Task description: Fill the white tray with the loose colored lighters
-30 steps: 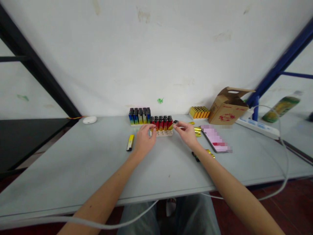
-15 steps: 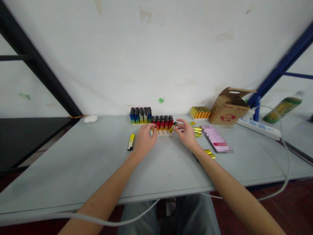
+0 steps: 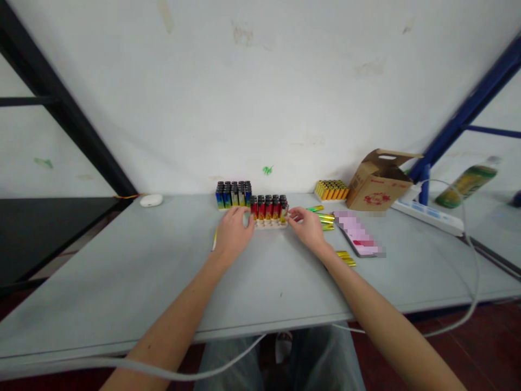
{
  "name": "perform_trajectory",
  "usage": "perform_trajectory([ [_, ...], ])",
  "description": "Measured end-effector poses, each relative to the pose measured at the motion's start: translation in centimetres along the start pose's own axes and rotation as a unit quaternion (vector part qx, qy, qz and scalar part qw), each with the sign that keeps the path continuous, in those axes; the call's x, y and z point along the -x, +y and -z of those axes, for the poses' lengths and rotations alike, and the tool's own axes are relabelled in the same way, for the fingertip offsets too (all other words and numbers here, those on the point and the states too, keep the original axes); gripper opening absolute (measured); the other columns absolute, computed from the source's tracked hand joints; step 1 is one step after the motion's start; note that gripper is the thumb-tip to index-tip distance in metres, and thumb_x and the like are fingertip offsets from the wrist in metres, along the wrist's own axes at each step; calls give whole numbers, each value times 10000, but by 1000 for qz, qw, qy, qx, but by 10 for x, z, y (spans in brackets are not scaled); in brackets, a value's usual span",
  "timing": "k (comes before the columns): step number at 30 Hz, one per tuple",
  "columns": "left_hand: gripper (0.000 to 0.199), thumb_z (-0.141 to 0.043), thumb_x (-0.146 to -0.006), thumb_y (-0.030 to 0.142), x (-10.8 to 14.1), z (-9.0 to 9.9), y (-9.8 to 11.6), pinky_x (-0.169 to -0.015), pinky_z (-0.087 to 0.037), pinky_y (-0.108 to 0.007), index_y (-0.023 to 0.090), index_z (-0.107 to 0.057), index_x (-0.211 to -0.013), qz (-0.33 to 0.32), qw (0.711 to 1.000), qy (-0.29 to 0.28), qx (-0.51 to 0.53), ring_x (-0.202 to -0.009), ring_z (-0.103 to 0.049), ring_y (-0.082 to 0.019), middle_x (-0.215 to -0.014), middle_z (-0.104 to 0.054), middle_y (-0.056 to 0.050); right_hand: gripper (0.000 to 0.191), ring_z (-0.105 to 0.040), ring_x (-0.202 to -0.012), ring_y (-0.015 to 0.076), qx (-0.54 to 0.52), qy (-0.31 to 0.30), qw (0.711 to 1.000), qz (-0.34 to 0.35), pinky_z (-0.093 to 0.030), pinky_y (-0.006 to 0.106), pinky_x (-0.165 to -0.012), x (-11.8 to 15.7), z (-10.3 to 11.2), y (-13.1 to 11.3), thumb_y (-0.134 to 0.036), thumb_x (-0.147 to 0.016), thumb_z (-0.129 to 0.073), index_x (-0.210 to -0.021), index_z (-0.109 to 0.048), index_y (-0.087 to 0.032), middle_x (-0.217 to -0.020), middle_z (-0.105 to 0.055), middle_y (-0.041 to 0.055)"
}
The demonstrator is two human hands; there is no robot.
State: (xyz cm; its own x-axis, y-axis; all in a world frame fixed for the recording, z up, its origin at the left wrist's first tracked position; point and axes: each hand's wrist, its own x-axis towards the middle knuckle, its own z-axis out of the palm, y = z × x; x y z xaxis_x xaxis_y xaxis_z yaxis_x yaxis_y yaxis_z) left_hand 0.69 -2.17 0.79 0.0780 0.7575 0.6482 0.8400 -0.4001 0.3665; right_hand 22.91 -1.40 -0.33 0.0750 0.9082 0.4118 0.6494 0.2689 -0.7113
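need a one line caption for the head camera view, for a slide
Left hand and right hand beside a tray of upright red lighters, phone and open carton to the right

The lighter rack (image 3: 271, 224) stands left of the phone (image 3: 358, 233), which lies before the carton (image 3: 376, 190).

Head-worn view, forward and down

The left hand (image 3: 234, 233) hides most of a yellow lighter (image 3: 215, 239), and pixelation blurs the phone (image 3: 356, 231)
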Motion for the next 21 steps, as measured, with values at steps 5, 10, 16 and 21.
perform_trajectory([
  [5, 282, -599, -813, 335, -8, 27, -25, -809, -503, -414, 152, -655, -1019, 138, 964, -129, -188, -963, -623, -321, -1017, -669, -153, 129, -645, -660, 168, 39, -11, 999, -2, -465, 289, -671, 0, 7, -1, -273, -773, -641, -869, -682, -198, -770, -716, 26],
  [10, 380, -657, -782, 267, -12, 39, -48, -915, -472, -389, 143, -608, -1137, 185, 930, -285, -142, -1051, -623, -301, -1110, -672, -149, 158, -663, -682, 172, 70, -12, 997, -13, -473, 288, -691, -1, 10, -3, -294, -807, -599, -871, -693, -184, -799, -733, 39],
  [16, 321, -607, -718, 78, -13, 34, -48, -903, -480, -400, 147, -663, -1026, 165, 953, -248, -51, -976, -656, -289, -1024, -705, -131, 199, -658, -703, 191, 91, -4, 996, 5, -461, 290, -678, 1, 11, -4, -293, -836, -538, -857, -702, -182, -786, -730, 58],
  [21, 305, -726, -644, 204, -19, 43, -30, -723, -538, -364, 120, -676, -933, 262, 905, -237, 238, -806, -664, -240, -921, -704, -106, 221, -624, -644, 181, 75, 49, 996, 27, -435, 281, -628, 3, 11, -7, -301, -852, -506, -848, -689, -178, -715, -701, 48],
])
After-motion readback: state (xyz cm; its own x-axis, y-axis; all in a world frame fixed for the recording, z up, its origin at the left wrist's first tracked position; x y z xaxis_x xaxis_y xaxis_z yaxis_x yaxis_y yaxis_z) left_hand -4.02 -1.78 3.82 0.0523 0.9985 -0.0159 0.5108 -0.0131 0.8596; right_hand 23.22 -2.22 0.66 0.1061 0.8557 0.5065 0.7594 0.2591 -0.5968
